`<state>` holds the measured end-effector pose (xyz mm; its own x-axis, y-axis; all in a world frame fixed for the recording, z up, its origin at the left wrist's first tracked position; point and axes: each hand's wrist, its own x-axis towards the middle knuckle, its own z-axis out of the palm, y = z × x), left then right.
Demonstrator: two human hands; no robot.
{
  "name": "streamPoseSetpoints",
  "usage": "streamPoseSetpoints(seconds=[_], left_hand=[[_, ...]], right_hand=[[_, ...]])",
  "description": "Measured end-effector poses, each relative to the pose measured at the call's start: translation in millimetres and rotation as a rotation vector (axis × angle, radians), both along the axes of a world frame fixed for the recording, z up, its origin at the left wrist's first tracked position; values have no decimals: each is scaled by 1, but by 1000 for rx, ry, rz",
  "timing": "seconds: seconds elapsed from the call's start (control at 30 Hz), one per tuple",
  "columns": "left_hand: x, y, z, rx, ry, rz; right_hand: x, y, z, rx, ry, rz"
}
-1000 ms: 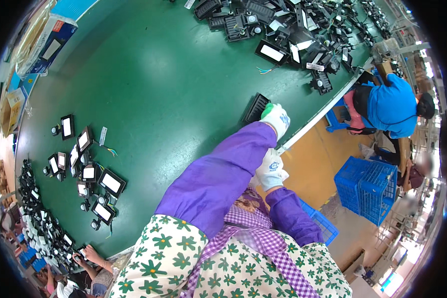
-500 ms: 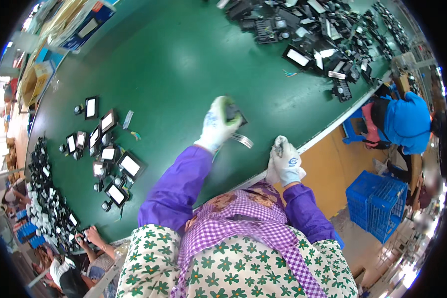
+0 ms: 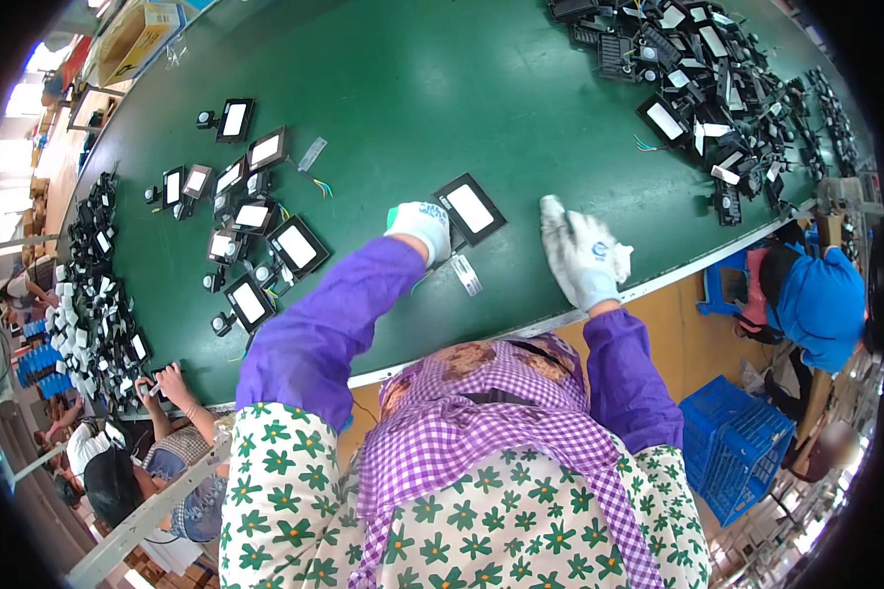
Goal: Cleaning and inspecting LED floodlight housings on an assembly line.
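Observation:
A black LED floodlight [image 3: 470, 208] with a pale rectangular front faces up over the green table in front of me. My left hand [image 3: 422, 230], in a white glove, is closed at its left edge; some fingers are hidden. Below it, a silver label tag [image 3: 466, 276] lies beside a thin wire. My right hand [image 3: 581, 253], also gloved, is open, fingers stretched out over the table to the right of the floodlight. It holds nothing.
Several floodlights with round sensors [image 3: 296, 246] lie to the left. A large heap of black floodlights [image 3: 727, 93] fills the far right; another pile [image 3: 98, 294] runs along the left edge. Beyond the table stand a blue crate [image 3: 732, 442] and a person in blue [image 3: 815, 299]. A co-worker's hands [image 3: 172, 388] are at lower left.
The floodlight in my left hand has turned from edge-on to face up. My right hand has opened and moved forward over the table from its edge. The view has shifted.

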<state>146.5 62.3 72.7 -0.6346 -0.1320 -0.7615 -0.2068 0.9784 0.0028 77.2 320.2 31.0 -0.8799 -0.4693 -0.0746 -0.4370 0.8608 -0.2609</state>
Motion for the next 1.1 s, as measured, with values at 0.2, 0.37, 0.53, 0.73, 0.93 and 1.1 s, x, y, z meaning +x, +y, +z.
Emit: streamPoseSetpoints(seconds=[0.2,0.37,0.53,0.73,0.93,1.1], left_hand=[[19,-35,-41,593,91,392],[53,-23,-54,1262,142,1083],[65,2,-57,1027,307,1083],[67,3,-65,1112,217,1323],[78,6,-91,1603,465,1401],[90,48,-62,1349,548,1447]], right_hand=[[-19,20,5,-727,92,-303],[-3,27,36,-1395,-853,-829],[99,28,36,-702,-867,184],[50,-3,17,-245,151,211],[15,0,-42,100,84,16],[2,3,-61,8,95,-98]])
